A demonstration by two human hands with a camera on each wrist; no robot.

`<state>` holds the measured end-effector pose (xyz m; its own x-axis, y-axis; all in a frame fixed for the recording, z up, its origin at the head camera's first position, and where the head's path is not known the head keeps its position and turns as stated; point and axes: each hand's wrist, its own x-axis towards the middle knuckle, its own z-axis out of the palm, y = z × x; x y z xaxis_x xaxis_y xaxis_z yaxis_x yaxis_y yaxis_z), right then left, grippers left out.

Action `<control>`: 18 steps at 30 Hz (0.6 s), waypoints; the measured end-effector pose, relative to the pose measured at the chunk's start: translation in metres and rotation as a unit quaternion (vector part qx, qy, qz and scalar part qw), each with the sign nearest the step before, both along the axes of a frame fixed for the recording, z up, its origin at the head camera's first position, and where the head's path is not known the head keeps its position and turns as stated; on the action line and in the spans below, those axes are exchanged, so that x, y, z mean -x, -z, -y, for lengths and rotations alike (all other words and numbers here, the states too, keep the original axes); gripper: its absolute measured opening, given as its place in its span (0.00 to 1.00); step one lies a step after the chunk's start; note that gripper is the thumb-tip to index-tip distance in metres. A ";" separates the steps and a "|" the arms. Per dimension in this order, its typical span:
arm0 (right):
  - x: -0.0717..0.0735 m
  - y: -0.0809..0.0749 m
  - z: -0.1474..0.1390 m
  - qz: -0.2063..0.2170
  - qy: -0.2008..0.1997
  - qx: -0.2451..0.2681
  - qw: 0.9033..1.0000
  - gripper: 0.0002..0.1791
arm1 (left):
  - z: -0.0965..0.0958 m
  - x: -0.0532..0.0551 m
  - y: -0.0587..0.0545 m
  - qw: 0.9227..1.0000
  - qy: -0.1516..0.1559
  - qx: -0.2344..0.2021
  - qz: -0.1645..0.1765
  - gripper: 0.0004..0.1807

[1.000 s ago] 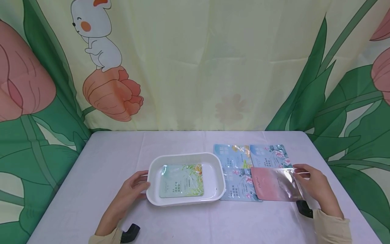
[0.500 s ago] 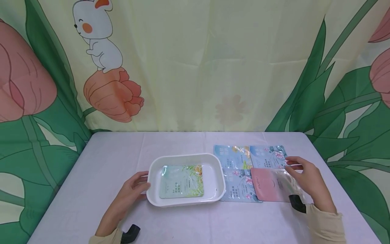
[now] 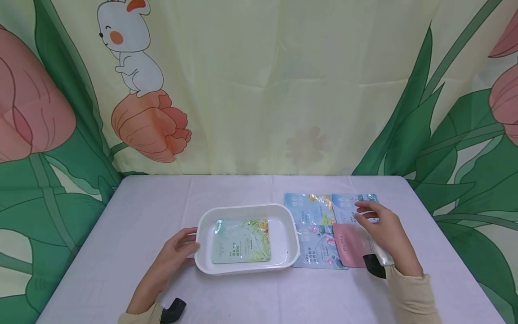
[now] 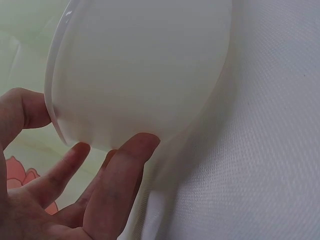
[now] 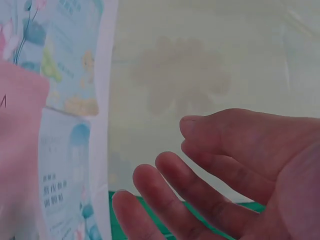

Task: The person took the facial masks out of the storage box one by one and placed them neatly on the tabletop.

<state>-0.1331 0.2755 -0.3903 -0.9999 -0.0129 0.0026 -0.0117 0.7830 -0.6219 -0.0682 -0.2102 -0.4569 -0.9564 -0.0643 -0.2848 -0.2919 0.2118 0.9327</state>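
Observation:
A white rectangular tray (image 3: 285,229) stands on the table with a pale green face mask packet (image 3: 241,240) lying flat inside it. My left hand (image 3: 176,247) grips the tray's left end; the left wrist view shows its fingertips against the outer wall and rim. Above the packets on the right hovers my right hand (image 3: 382,229), with loosely bent fingers and nothing between them. Beneath it lies a pink face mask packet (image 3: 349,245), partly hidden by the hand and wrist. Behind that one, a blue face mask packet (image 3: 344,207) is partly covered too.
Two more blue packets lie beside the tray, one at the back (image 3: 308,208) and one in front (image 3: 315,247). A white cloth covers the table (image 3: 154,202). Behind the far edge hangs a printed curtain (image 3: 259,90).
My right hand has moved left from the pink packet's right edge to above the packets, covering more of the pink one. My left hand, the tray and all packets stay put.

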 end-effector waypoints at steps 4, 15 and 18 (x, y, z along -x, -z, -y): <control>0.000 0.000 0.014 0.004 -0.005 0.007 1.000 0.24 | 0.000 0.000 0.000 1.000 0.003 -0.001 0.001 0.28; -0.002 0.001 0.048 0.000 -0.040 0.033 0.999 0.21 | 0.001 0.001 0.002 1.000 0.002 0.002 0.002 0.28; -0.002 0.001 0.056 -0.012 -0.046 0.032 0.998 0.20 | 0.001 0.001 0.002 1.000 0.004 0.001 0.004 0.28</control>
<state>-0.1311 0.2192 -0.3915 -0.9941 -0.1039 0.0302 -0.0973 0.7365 -0.6694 -0.0697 -0.2114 -0.4591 -0.9549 -0.0573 -0.2915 -0.2969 0.2154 0.9303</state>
